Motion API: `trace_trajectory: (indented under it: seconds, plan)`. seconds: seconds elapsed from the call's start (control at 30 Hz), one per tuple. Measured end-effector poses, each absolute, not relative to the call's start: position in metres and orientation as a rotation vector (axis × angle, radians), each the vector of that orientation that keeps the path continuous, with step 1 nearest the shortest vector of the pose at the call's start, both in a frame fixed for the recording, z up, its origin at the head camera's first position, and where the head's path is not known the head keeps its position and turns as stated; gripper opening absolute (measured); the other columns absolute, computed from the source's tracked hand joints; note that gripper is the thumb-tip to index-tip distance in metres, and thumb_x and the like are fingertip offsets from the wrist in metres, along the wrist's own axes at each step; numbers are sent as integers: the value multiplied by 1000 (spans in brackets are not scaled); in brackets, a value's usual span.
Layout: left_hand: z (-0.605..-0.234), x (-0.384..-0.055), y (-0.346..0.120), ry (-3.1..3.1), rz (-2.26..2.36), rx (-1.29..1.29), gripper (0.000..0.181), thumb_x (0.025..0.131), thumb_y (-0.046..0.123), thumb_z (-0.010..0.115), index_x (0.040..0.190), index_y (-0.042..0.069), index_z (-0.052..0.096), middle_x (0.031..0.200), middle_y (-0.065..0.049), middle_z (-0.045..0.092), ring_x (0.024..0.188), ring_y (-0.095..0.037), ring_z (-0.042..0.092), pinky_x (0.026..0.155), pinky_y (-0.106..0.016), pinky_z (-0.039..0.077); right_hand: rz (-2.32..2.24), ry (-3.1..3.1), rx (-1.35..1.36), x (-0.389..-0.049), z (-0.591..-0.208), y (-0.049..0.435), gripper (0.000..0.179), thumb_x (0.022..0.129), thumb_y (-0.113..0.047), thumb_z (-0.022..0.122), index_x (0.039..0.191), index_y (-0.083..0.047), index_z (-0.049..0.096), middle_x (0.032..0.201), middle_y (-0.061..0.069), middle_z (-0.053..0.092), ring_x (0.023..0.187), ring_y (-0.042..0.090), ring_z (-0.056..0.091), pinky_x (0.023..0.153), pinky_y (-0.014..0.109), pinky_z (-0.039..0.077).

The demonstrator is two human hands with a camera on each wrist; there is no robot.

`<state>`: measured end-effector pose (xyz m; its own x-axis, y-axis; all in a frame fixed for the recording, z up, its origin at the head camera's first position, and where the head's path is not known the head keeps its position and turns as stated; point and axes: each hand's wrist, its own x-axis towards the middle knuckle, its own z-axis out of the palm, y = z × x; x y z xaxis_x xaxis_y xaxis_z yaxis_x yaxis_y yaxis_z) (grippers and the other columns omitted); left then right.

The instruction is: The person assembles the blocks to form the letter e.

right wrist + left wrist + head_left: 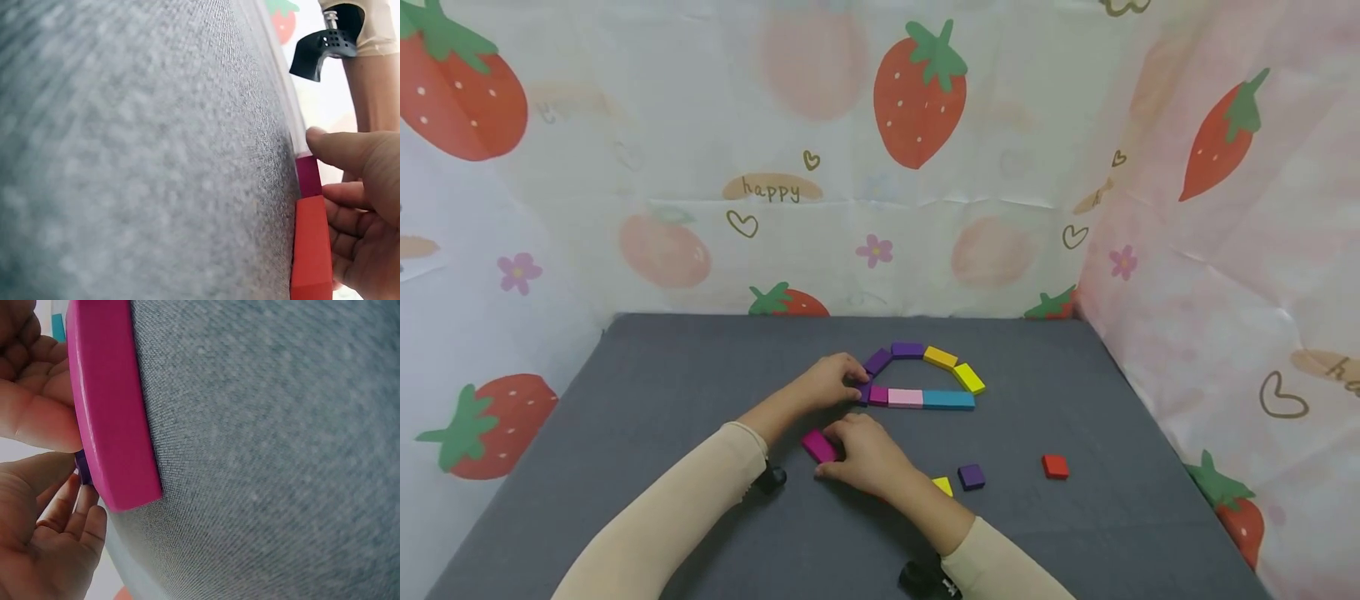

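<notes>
My left hand [831,381] pinches a purple block [865,392] at the left end of a ring of coloured blocks; the left wrist view shows this purple block [83,467] between thumb and fingers. Nearer the front, my right hand [868,450] has its thumb and forefinger on a magenta block [820,447], which lies flat on the cloth. In the right wrist view, that magenta block [308,175] sits between the thumb and a finger. Close to the same hand is a red block [312,250], mostly hidden under it in the head view.
The ring has purple [907,351], orange [941,357] and yellow [969,378] blocks in an arc, and small magenta [878,396], pink [906,398] and blue [948,401] ones along its front. Loose yellow [942,486], purple [972,477] and red [1055,467] blocks lie right on the grey cloth [1112,533].
</notes>
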<state>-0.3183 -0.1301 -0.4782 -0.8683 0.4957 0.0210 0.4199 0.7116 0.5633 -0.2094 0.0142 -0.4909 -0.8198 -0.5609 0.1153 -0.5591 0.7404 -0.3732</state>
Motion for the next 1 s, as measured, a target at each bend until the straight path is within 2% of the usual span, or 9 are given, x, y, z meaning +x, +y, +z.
trace_trajectory:
  seconds: [0.4,1.0]
  plan:
    - [-482,-321,-130,2780,847,704,24,91,11,77,115,8,76,125,-8,67,126,-30,59,110,-48,43,-568,2953,-919,-209,-490,10,38,84,-42,84,110,-15,77,89,-7,65,84,8,51,77,27,45]
    - [-479,-322,-131,2765,858,708,23,92,11,76,115,6,76,124,-9,68,125,-29,60,109,-47,45,-662,2900,-887,-212,-475,27,31,87,-32,82,112,-14,77,103,-3,71,99,14,58,90,32,53]
